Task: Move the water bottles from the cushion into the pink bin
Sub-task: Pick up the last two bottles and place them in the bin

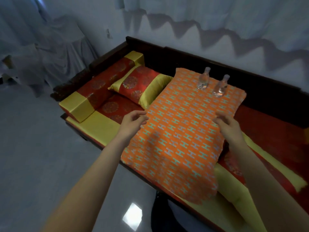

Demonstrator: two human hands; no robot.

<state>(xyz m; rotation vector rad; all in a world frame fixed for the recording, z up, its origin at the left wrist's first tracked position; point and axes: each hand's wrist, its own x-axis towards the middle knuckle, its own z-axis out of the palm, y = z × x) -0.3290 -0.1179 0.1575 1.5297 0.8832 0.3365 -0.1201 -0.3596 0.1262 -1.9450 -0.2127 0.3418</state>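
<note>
Against the left edge of the orange cushion (pixel 180 131), a red-and-gold pillow (pixel 140 87), touching it. Farther left of the cushion, a matching bolster (pixel 103 86) along the bench end. Behind the cushion, a dark wooden back rail (pixel 217 64), then pale wall. Under the cushion, red and yellow seat padding (pixel 100 126), showing on both sides of it. Left of the cushion and lower, grey floor (pixel 41 131) with a bright glint; beyond, white draped cloth (pixel 58 56).

On the cushion's far end, toward its right corner, one clear water bottle (pixel 203 80) and a second water bottle (pixel 220 87) just right of it, close but apart, caps toward the back rail. Standing or lying: hard to tell.

Over the cushion's left edge, the left hand (pixel 133 121), fingers loosely curled, thumb apart, holding nothing. Over the cushion's right edge, the right hand (pixel 229 126), blurred, fingers relaxed, likewise holding nothing. Both well short of the bottles, with only bare patterned fabric between.

Far edge of the cushion close under the back rail; near end reaching the bench's front edge, with open floor to the left of it.
</note>
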